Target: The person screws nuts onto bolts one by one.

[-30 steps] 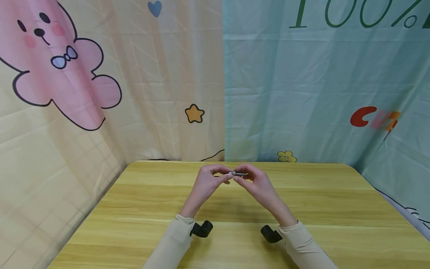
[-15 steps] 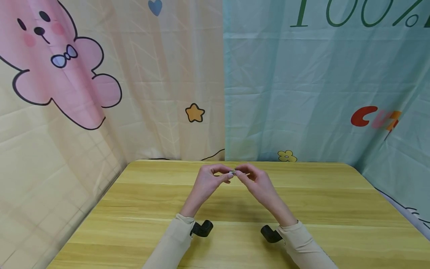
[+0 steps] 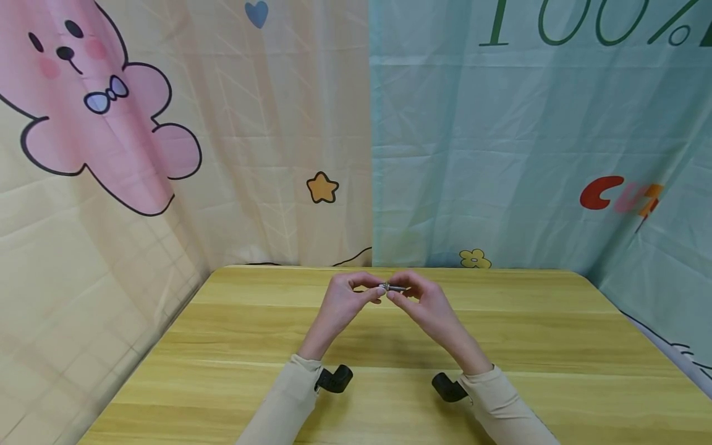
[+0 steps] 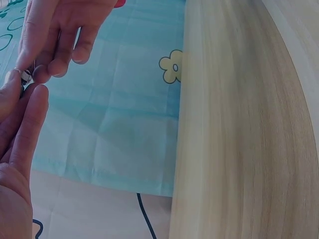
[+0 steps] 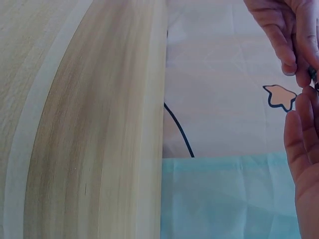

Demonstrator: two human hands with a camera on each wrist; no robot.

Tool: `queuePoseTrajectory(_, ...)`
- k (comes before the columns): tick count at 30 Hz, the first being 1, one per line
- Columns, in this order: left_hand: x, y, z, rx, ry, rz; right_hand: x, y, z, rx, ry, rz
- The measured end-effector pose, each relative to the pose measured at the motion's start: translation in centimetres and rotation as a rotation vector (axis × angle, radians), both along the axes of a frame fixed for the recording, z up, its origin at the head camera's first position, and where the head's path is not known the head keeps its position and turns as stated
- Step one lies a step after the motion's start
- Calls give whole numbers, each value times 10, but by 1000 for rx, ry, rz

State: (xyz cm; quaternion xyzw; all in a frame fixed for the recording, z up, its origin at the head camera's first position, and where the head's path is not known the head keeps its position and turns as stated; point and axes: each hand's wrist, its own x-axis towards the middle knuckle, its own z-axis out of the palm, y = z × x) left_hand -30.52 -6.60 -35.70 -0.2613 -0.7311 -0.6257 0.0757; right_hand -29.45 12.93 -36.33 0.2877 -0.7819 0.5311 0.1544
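In the head view, a small silvery metal piece point(image 3: 397, 288) with a thin bolt-like shaft is held level above the table. My left hand point(image 3: 348, 298) pinches its left end between thumb and fingers. My right hand point(image 3: 425, 303) has thumb and index finger at the middle of the piece, and the shaft points toward that palm. Both wrist views show the fingertips meeting at the frame's edge, where the metal piece point(image 4: 26, 76) is mostly covered. Its exact kind is too small to tell.
The wooden table point(image 3: 250, 346) spreads beneath both hands. Behind it hang a cream curtain point(image 3: 267, 142) and a teal curtain point(image 3: 473, 136) with printed figures. Each sleeve cuff carries a black wrist device, one on the left point(image 3: 335, 378) and one on the right point(image 3: 448, 387).
My right thumb and fingers moved over the shaft half a second ago, hiding it, then returned, so the shaft shows again. My left hand has stayed in place with its pinch.
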Motion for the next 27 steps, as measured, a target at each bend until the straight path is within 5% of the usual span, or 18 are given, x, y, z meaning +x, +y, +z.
queuePoseTrajectory(12,-1,1,-2,-9,-8,-6,2,0,0,66,-52,-95)
queuePoseTrajectory(21,2,1,4,-2,-50,9,0,1,0,-8,-5,20)
queuePoseTrajectory(27,-1,1,0,17,-67,0,0,0,0,13,15,7)
